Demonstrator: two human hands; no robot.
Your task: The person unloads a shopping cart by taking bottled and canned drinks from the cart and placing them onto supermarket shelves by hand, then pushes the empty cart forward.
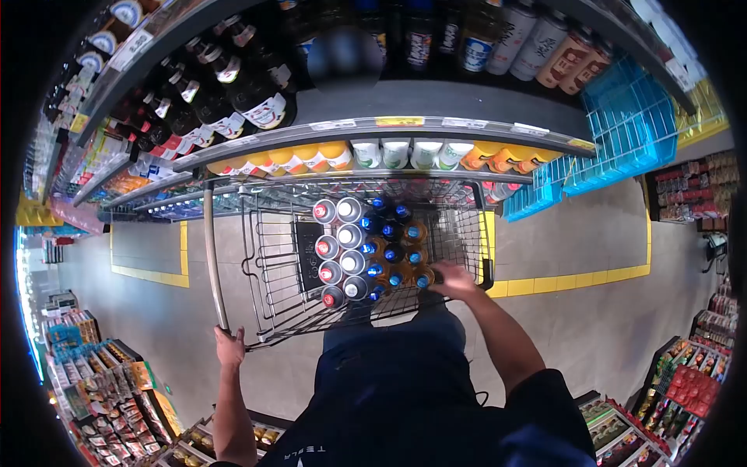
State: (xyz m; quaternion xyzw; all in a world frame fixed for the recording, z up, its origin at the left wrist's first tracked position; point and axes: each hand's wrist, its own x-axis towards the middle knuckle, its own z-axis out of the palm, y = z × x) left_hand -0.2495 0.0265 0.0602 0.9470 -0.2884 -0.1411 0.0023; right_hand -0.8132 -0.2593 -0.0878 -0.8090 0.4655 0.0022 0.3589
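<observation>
A blue-capped amber bottle (423,278) stands in the shopping cart (269,300), at the near right corner of the packed group. Its cap faces up and its long axis looks roughly upright. It lies immediately to the left of the right hand (457,282), clearly the nearer of the two; those fingers reach toward it, extended and slightly blurred, and I cannot tell whether they grip or only touch it. The left hand (230,347), well apart, has its fingers curled around the near end of the cart handle (215,272). Left of the amber bottle stand other blue-capped bottles (390,231), then silver-topped containers (352,262). Beyond the cart, a shelf (436,105) carries dark bottles (267,109) and cans (539,45).
</observation>
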